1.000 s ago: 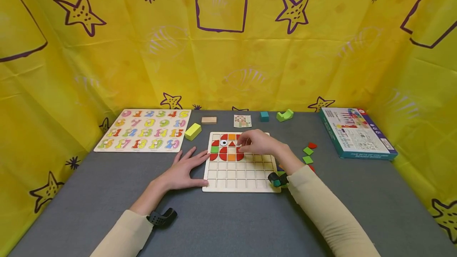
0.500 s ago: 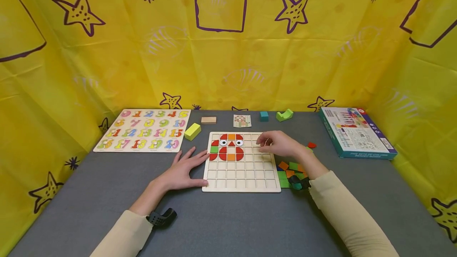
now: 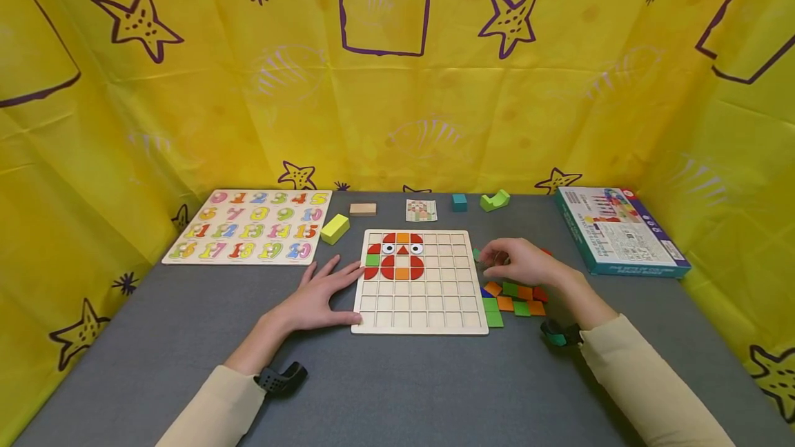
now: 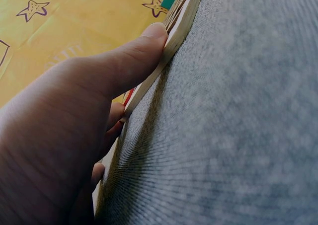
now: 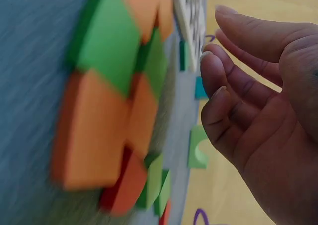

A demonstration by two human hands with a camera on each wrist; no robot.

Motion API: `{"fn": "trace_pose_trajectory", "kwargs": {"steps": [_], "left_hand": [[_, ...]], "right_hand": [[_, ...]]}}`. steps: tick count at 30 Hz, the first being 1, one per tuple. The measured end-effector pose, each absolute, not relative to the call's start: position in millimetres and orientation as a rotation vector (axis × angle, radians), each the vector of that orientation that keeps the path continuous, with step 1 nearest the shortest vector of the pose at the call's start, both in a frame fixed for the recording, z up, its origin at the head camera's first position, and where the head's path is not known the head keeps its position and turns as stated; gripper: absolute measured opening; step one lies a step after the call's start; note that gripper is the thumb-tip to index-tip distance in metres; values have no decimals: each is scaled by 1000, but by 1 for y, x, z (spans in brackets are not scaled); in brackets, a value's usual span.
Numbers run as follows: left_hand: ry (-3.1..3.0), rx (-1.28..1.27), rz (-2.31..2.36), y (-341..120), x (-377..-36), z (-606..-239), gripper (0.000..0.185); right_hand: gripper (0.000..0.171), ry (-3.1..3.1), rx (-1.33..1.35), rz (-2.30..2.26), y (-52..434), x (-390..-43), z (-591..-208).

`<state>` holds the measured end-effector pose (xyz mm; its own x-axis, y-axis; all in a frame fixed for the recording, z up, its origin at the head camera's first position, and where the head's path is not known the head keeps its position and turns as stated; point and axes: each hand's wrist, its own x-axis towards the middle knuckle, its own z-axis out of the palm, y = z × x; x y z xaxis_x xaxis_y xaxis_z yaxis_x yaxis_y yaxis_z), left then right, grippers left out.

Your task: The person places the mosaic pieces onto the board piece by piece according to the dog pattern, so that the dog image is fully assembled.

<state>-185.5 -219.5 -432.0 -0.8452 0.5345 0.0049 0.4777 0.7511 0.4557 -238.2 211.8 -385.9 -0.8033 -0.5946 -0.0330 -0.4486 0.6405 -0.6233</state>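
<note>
My left hand (image 3: 319,299) lies flat, fingers spread, thumb against the left edge of the wooden grid board (image 3: 419,302) mid-table; red, orange and green tiles fill its far-left cells. My right hand (image 3: 522,262) hovers, fingers loosely curled and holding nothing, over loose tiles (image 3: 514,299) beside the board, hiding some.

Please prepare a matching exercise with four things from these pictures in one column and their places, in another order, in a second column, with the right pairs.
Things:
1. number puzzle
2. game box
3. left hand
4. loose tiles

Places:
A. beside the grid board's right edge, under the right hand
B. far left of the table
C. flat against the grid board's left edge
D. far right of the table

Pairs: 1-B, 2-D, 3-C, 4-A
</note>
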Motion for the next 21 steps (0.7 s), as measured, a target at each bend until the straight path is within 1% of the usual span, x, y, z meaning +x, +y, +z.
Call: {"fn": "trace_pose_trajectory", "kwargs": {"steps": [8, 13, 16, 21], "left_hand": [[2826, 800, 672, -220, -186, -434, 97], [2828, 805, 675, -220, -186, -433, 97], [2823, 809, 675, -221, -186, -433, 96], [2822, 808, 671, -220, -186, -432, 96]], "right_hand": [[20, 2621, -777, -845, 235, -229, -391], [22, 2600, -749, -841, 244, -225, -396], [23, 2593, -778, -828, 247, -223, -398], [19, 2608, -840, -781, 247, -223, -400]]}}
